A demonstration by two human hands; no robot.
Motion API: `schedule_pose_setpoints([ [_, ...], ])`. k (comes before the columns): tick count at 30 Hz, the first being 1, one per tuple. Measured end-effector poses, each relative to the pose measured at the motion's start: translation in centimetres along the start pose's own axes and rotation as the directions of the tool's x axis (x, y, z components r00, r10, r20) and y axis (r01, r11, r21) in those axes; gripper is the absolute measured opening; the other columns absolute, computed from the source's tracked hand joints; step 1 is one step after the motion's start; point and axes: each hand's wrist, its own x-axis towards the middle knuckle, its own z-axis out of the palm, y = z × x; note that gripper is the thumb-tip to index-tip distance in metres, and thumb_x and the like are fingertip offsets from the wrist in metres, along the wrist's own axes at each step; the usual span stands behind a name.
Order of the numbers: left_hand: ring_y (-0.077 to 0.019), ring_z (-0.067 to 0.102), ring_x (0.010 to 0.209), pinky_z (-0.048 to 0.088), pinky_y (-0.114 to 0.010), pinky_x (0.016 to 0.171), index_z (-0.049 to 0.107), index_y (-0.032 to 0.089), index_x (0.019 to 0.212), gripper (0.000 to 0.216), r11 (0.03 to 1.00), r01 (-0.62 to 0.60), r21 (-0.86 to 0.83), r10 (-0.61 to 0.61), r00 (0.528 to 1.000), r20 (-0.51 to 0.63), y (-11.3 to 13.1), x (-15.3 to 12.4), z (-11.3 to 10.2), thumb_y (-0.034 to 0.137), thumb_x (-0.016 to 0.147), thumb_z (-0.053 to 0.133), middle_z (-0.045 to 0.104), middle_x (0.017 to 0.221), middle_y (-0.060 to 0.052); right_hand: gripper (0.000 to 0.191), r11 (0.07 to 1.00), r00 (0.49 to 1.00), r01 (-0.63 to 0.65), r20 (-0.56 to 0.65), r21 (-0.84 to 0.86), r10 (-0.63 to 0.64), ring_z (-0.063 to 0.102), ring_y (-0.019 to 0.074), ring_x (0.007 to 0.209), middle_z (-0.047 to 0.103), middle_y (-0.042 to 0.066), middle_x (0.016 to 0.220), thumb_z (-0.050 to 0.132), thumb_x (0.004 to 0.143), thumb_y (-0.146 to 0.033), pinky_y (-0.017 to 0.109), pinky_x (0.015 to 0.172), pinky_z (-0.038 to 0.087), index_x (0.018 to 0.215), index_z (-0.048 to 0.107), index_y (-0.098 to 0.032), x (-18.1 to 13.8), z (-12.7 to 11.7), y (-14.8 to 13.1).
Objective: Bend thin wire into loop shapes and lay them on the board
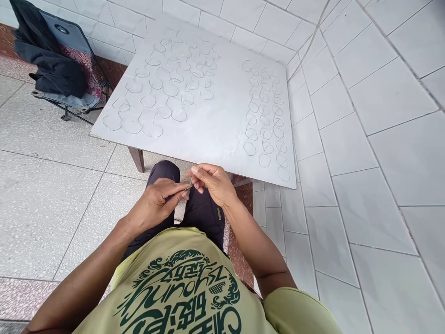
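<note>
My left hand point(158, 202) pinches a short, thin, shiny piece of wire point(189, 185) between thumb and fingers above my lap. Close against it, my right hand point(212, 183) has its thumb and forefinger pressed together by the wire's upper end. Whatever those right fingertips hold is too fine to make out. Just beyond both hands is the near edge of a white-topped table point(208, 134). Many thin, dark wire loops point(172, 88) lie on its left part, several of them open curves. More loops point(266, 134), some twisted into figure eights, lie in columns on the right.
A folding chair point(74, 35) with a dark garment point(57, 62) on it stands left of the table. White tiled walls point(347, 139) close in the back and right, with a pale cable point(314, 32) hanging in the corner. My knees are under the table's near edge.
</note>
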Motion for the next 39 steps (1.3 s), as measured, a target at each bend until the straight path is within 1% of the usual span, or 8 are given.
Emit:
schedule_pose_setpoints([
  [3,-0.0204,0.073,0.088,0.056,-0.034,0.089,0.080,0.023,0.114,0.027,0.946,0.190,-0.262,-0.196,0.981,0.004,0.7,0.0,0.0,0.040,0.100,0.064,0.081,0.091,-0.006,0.041,0.916,0.954,0.207,-0.138,-0.344,-0.268,0.064,0.0166,0.082,0.069,0.006,0.097,0.062,0.097,-0.059,0.029,0.069,0.053,0.105,0.072,-0.020,-0.5,-1.2,-1.2],
  [6,-0.0187,0.070,0.077,0.056,-0.033,0.082,0.082,0.019,0.106,0.026,0.856,0.254,-0.451,-0.289,0.957,-0.010,0.8,0.0,0.1,0.040,0.096,0.070,0.079,0.084,-0.007,0.037,0.638,0.833,0.430,0.009,-0.639,-0.553,0.060,0.0253,0.120,0.064,0.013,0.130,0.061,0.101,-0.046,0.041,0.097,0.052,0.128,0.065,-0.022,-0.7,-2.2,-2.7],
  [9,-0.0165,0.066,0.070,0.054,-0.031,0.075,0.083,0.017,0.103,0.024,0.740,0.263,-0.619,-0.320,0.947,0.021,0.4,0.2,0.2,0.037,0.092,0.076,0.076,0.078,-0.007,0.034,0.403,0.772,0.586,0.333,-0.703,-0.541,0.055,0.0271,0.129,0.063,0.014,0.136,0.056,0.104,-0.034,0.047,0.108,0.045,0.135,0.062,-0.022,-0.3,-2.7,-3.9],
  [13,-0.0133,0.063,0.065,0.052,-0.028,0.070,0.082,0.016,0.103,0.021,0.546,0.309,-0.778,-0.371,0.923,0.107,-0.2,0.3,0.2,0.032,0.089,0.078,0.073,0.073,-0.005,0.029,0.253,0.718,0.677,0.547,-0.691,-0.430,0.063,0.0220,0.098,0.072,0.010,0.104,0.042,0.109,-0.022,0.041,0.092,0.049,0.122,0.068,-0.020,0.5,-3.2,-4.0],
  [17,-0.0111,0.058,0.058,0.051,-0.028,0.068,0.081,0.015,0.101,0.022,0.476,0.338,-0.812,-0.408,0.903,0.137,-0.4,0.2,0.3,0.034,0.091,0.077,0.068,0.065,-0.003,0.031,0.209,0.690,0.702,0.576,-0.681,-0.438,0.061,0.0180,0.087,0.072,0.008,0.097,0.040,0.109,-0.019,0.032,0.078,0.047,0.117,0.070,-0.019,0.5,-3.3,-3.4],
  [32,-0.0106,0.055,0.052,0.041,-0.023,0.053,0.081,0.013,0.092,0.026,0.553,0.373,-0.745,-0.513,0.857,0.048,0.9,0.1,1.2,0.038,0.086,0.080,0.068,0.061,-0.003,0.033,0.117,0.630,0.762,0.687,-0.637,-0.363,0.055,0.0140,0.072,0.065,0.002,0.078,0.040,0.110,-0.016,0.028,0.068,0.040,0.117,0.071,-0.017,-0.2,-3.4,-3.3],
  [36,-0.0103,0.054,0.052,0.040,-0.023,0.053,0.080,0.013,0.090,0.026,0.577,0.341,-0.742,-0.530,0.847,-0.022,1.2,-0.1,2.1,0.039,0.086,0.080,0.067,0.061,-0.003,0.033,0.148,0.637,0.765,0.704,-0.627,-0.314,0.055,0.0144,0.072,0.066,0.002,0.078,0.039,0.110,-0.017,0.028,0.067,0.040,0.115,0.072,-0.017,-0.2,-3.3,-3.4],
  [39,-0.0108,0.055,0.055,0.042,-0.024,0.055,0.080,0.014,0.092,0.026,0.578,0.327,-0.747,-0.536,0.843,-0.046,1.1,-0.2,2.6,0.039,0.087,0.079,0.067,0.063,-0.002,0.031,0.232,0.666,0.746,0.691,-0.624,-0.280,0.060,0.0156,0.077,0.070,0.004,0.085,0.042,0.109,-0.018,0.028,0.071,0.043,0.118,0.072,-0.018,0.0,-3.5,-3.4],
])
